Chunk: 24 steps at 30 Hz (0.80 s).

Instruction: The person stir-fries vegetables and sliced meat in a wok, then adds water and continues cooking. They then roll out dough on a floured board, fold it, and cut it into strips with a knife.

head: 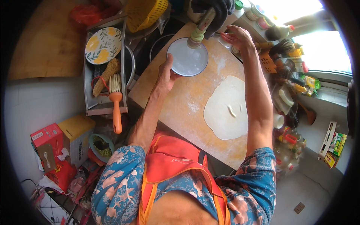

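Observation:
My left hand (168, 73) grips a white bowl (182, 60) with a dark blue rim, thumb on the near left edge. A tap spout with a pale green nozzle (197, 36) reaches over the bowl's far side. Whether water is running cannot be made out. My right hand (237, 38) is raised to the right of the tap, fingers loosely extended and holding nothing visible. A dark cloth (218, 14) drapes over the tap's upper part. Below the bowl, a flat rolled-out dough sheet (223, 112) lies on a floured wooden board (180, 107), partly hidden by my right forearm.
On the left, a narrow tray (95, 105) holds a floral plate (103, 45) and an orange-handled brush (116, 101). A yellow plastic basket (144, 14) stands at the back. Bottles (278, 32) and jars line the windowsill on the right. Boxes (76, 137) are stacked lower left.

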Available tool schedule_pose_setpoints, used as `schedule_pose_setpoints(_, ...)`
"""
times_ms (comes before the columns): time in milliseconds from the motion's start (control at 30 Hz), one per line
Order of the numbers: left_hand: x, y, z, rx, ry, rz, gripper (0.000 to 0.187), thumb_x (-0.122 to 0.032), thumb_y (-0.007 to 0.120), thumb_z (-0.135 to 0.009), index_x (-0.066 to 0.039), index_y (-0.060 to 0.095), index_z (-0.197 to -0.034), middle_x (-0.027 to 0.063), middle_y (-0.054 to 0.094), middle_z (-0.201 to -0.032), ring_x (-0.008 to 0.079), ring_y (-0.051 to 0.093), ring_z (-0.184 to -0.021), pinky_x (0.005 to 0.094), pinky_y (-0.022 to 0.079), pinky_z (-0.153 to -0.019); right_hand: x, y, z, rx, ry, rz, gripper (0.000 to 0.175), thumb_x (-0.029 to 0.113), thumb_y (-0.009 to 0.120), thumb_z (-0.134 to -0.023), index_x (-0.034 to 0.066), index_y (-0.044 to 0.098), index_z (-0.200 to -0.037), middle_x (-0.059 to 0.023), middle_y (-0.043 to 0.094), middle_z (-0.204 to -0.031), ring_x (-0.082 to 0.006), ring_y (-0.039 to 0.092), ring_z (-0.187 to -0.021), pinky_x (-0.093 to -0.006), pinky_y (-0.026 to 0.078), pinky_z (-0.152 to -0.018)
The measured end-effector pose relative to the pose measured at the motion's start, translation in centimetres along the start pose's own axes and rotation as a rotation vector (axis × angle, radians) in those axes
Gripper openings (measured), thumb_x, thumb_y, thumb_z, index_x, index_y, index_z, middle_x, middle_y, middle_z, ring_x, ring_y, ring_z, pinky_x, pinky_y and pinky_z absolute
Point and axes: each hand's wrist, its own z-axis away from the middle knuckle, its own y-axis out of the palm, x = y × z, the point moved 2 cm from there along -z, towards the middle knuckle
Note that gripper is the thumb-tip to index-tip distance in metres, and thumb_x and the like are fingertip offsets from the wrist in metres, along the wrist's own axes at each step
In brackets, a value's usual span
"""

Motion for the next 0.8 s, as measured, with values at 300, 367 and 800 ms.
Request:
schedule_pose_setpoints(300, 1.1, -0.7, -0.8, 0.018, -0.036, 0.026, 0.084, -0.062, 0.065, -0.083, -0.003, 0.042, -0.139, 0.0112, 0.057, -0.128, 0.0234, 0.059, -0.114, 0.0377, 0.057, -0.087, 2.4, 0.7, -1.4, -0.023, -0.092, -0.093, 0.039, 0.01, 0.05, -0.099, -0.004, 0.042, -0.134, -0.0388, 0.047, -0.125, -0.0349, 0.067, -0.094, -0.0417, 0.06, -0.078)
schedule_pose_setpoints(367, 1.2, -0.5, -0.9, 0.014, -0.024, 0.023, 0.086, -0.062, 0.066, -0.082, -0.001, 0.044, -0.137, 0.0117, 0.059, -0.124, 0.0228, 0.062, -0.111, 0.0354, 0.058, -0.083, 2.6, 0.9, -1.6, -0.002, -0.063, -0.094, 0.04, 0.012, 0.048, -0.1, -0.0031, 0.041, -0.136, -0.0394, 0.042, -0.132, -0.0367, 0.067, -0.096, -0.043, 0.059, -0.082)
schedule_pose_setpoints(800, 4.3, 5.1, 2.0, 0.123, -0.054, -0.123, 0.084, -0.063, 0.063, -0.083, 0.001, 0.046, -0.135, 0.013, 0.058, -0.126, 0.0247, 0.061, -0.11, 0.0392, 0.058, -0.084, -7.1, -10.1, 13.0, -0.041, -0.445, 0.022, 0.036, 0.021, 0.056, -0.096, -0.0072, 0.057, -0.119, -0.0178, 0.066, -0.1, -0.0243, 0.07, -0.084, -0.0347, 0.059, -0.074)
